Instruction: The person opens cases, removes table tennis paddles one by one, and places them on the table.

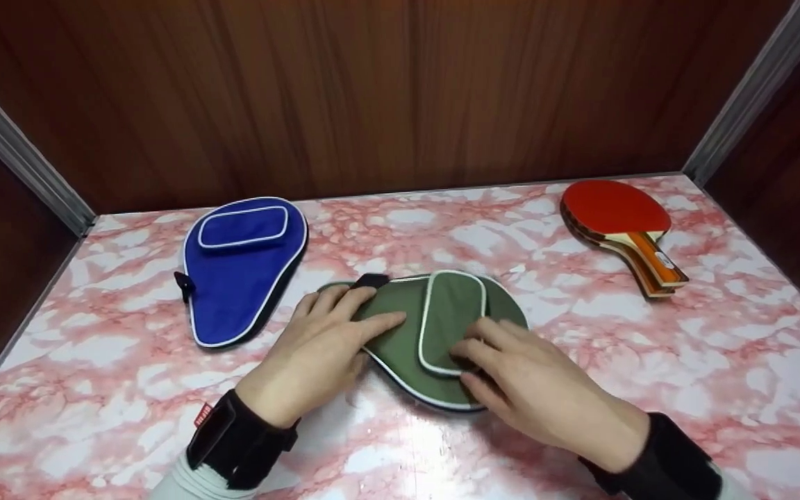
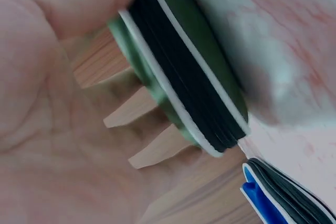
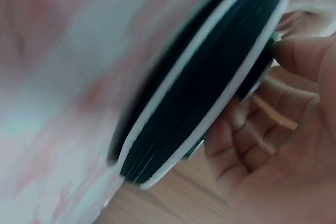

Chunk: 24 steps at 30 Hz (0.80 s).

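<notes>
A green table tennis bat case (image 1: 393,298) with white piping lies flat, its narrow end toward the left. My left hand (image 1: 317,347) holds that end, fingers over the top beside a black tab (image 1: 371,280), thumb at the near edge. The left wrist view shows the case's dark side band (image 2: 184,66) between white piping. Over the wide end, my right hand (image 1: 518,375) has curled fingers and thumb at the edge of the raised pocket (image 1: 452,312). In the right wrist view the right thumb (image 3: 304,56) meets the case's upper edge; the hand is slightly blurred.
To the left lies a blue bat case (image 1: 240,278) with a small pocket and a black tab. Two stacked bats (image 1: 615,208), red face up, lie at the back right. Brown wood-grain panels (image 1: 386,90) wall in the marbled pink-and-white table (image 1: 400,222).
</notes>
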### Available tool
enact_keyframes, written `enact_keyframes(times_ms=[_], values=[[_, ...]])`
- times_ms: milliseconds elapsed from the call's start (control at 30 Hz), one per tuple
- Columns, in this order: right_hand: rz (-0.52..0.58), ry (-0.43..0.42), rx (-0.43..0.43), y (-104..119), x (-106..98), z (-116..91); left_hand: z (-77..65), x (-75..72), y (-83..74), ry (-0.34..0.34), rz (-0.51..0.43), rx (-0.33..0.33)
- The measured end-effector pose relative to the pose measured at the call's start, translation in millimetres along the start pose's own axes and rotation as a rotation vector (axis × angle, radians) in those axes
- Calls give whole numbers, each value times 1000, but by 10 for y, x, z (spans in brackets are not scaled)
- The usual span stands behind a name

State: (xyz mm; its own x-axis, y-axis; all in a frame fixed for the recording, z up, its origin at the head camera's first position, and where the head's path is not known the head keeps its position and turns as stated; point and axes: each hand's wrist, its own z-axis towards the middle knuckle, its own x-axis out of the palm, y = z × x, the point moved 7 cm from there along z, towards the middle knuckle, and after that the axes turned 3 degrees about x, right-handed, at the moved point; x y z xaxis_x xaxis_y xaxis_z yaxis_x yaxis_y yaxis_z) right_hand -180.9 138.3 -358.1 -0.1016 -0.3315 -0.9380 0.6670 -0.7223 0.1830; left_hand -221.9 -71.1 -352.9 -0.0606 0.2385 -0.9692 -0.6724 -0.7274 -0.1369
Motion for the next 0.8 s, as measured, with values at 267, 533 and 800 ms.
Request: enact_keyframes(times_ms=[267,533,800], values=[[170,10,-34,-126,-81,104,155,16,-79,-101,-22,-49],[131,109,183,-639,-61,169,283,179,23,-58,-71,-53],[222,208,202,-711,-38,11,278,231,185,-36,-127,31]])
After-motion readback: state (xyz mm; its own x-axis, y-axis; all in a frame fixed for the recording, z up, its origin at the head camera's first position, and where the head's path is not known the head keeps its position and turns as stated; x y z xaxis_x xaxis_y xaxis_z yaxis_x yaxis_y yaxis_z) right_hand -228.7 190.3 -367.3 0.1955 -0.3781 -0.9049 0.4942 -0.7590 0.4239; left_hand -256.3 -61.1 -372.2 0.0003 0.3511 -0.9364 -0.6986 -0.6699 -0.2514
